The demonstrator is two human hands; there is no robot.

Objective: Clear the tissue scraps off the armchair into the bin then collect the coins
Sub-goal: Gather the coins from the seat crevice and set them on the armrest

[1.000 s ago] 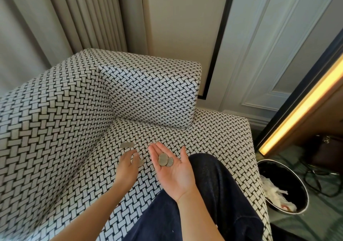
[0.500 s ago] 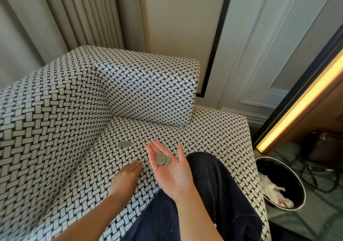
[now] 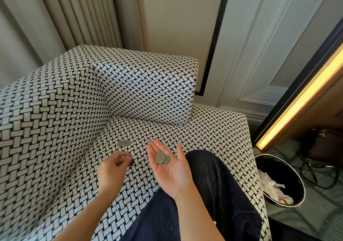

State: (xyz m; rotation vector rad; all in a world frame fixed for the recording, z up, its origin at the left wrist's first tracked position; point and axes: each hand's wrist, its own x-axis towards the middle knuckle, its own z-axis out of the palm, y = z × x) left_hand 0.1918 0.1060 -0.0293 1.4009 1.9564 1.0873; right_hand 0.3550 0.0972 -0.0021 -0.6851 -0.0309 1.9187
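My right hand (image 3: 171, 168) is held palm up over the armchair seat (image 3: 213, 129) with two silver coins (image 3: 161, 157) lying on it. To its left, my left hand (image 3: 111, 170) pinches one coin (image 3: 131, 162) between thumb and fingertips, just above the seat. Another coin (image 3: 124, 143) lies flat on the black-and-white woven seat, a little beyond the left hand. The black bin (image 3: 282, 181) stands on the floor at the right, with white tissue scraps (image 3: 272, 188) inside it.
My knee in dark trousers (image 3: 213, 185) rests on the seat by the right hand. The armchair back and arm (image 3: 144, 88) rise behind and to the left. A brown bag (image 3: 323, 144) and dark cables (image 3: 315, 174) lie on the floor beyond the bin.
My left hand pressed flat on the seat over a coin, then curled up with that coin pinched in its fingers. The right palm stayed still with its two coins.
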